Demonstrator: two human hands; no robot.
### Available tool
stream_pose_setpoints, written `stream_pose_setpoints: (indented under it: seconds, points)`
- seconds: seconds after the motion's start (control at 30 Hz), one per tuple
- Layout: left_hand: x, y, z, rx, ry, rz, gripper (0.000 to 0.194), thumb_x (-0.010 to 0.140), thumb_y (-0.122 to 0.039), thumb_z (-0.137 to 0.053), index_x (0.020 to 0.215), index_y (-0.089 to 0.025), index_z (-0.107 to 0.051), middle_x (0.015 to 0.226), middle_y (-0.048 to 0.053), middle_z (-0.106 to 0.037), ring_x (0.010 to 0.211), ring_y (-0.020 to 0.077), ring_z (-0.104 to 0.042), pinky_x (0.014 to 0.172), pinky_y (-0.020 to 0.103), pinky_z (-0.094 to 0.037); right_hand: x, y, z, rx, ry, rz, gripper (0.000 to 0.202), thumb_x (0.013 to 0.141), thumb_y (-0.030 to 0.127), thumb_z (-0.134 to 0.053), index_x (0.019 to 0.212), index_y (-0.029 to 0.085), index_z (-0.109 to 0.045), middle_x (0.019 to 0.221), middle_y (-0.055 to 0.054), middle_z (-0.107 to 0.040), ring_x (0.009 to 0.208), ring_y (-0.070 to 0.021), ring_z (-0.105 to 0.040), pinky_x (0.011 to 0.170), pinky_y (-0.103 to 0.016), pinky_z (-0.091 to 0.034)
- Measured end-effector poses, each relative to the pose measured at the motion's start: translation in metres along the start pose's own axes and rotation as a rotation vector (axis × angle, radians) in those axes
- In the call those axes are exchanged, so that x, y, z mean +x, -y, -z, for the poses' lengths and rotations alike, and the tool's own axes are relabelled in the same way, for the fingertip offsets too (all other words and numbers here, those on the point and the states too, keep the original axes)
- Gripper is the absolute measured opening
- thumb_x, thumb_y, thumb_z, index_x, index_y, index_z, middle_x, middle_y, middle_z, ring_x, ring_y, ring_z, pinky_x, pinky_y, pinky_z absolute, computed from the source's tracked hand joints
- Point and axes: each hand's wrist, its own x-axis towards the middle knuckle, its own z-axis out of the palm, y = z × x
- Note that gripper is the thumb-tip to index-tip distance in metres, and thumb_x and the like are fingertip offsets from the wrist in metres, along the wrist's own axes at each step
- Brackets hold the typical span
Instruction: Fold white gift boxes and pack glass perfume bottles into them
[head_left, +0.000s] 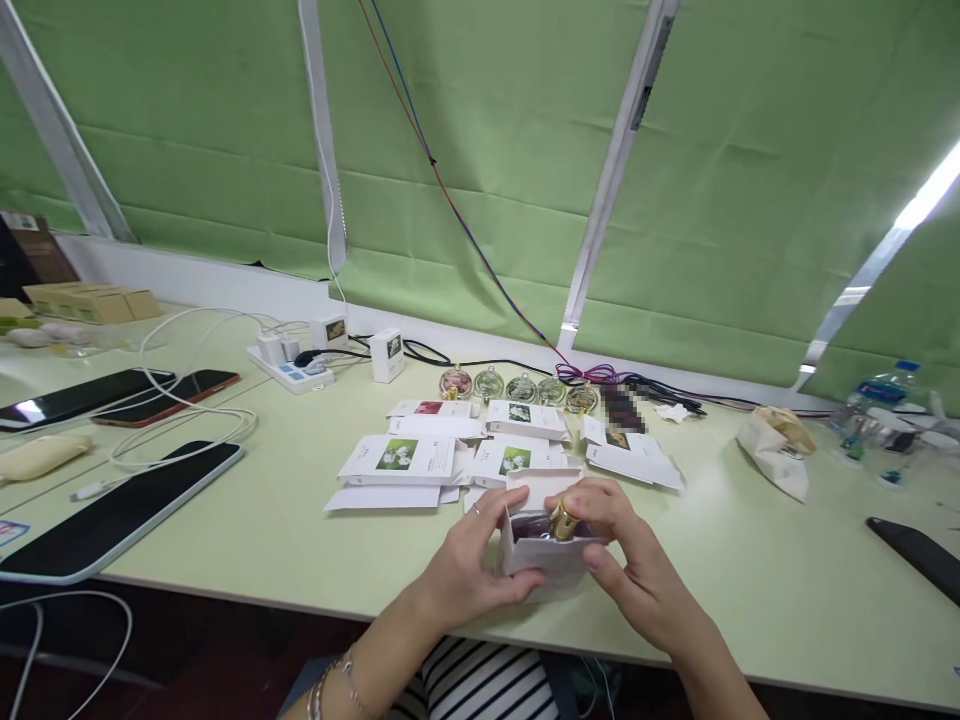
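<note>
At the table's front edge, my left hand (469,565) grips the left side of an open white carton (551,572), thumb low on its front and fingers at the rim. Inside it stands a dark, purplish perfume bottle (531,528), mostly hidden by the walls. Its gold cap (564,522) pokes out of the opening. The fingers of my right hand (645,565) press on this cap, while the thumb touches the carton's right corner. Just beyond lie several flattened white cartons (405,458) with flower pictures. Behind them is a row of round glass perfume bottles (489,383).
Phones (135,510) and white cables (187,420) lie at left, near a power strip (296,370). Small white boxes (388,355) stand at the back. A cloth pouch (776,450), clear containers (885,430) and a black phone (916,555) are at right.
</note>
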Motion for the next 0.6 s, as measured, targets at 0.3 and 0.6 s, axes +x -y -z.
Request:
stream_pose_setpoints:
  seconds: [0.3, 0.6]
  points:
    - [0.0020, -0.0004, 0.0005, 0.015, 0.002, 0.004, 0.067, 0.074, -0.032, -0.070, 0.132, -0.022, -0.037, 0.118, 0.011, -0.058, 0.107, 0.0253, -0.058, 0.091, 0.035, -0.050, -0.0070, -0.0016, -0.0041, -0.223, 0.045, 0.032, 0.038, 0.088, 0.022, -0.052, 0.124, 0.031, -0.042, 0.121, -0.004, -0.055, 0.122, -0.0234, -0.037, 0.101, -0.043, -0.036]
    - [0.0037, -0.0023, 0.0012, 0.007, 0.001, -0.011, 0.066, 0.075, -0.031, -0.069, 0.132, -0.022, -0.037, 0.117, 0.011, -0.059, 0.106, 0.0253, -0.059, 0.089, 0.035, -0.051, -0.0087, -0.0039, -0.0075, -0.339, 0.002, -0.026, 0.023, 0.086, 0.022, -0.054, 0.108, 0.029, -0.054, 0.130, -0.004, -0.048, 0.124, -0.0265, -0.035, 0.100, -0.048, -0.036]
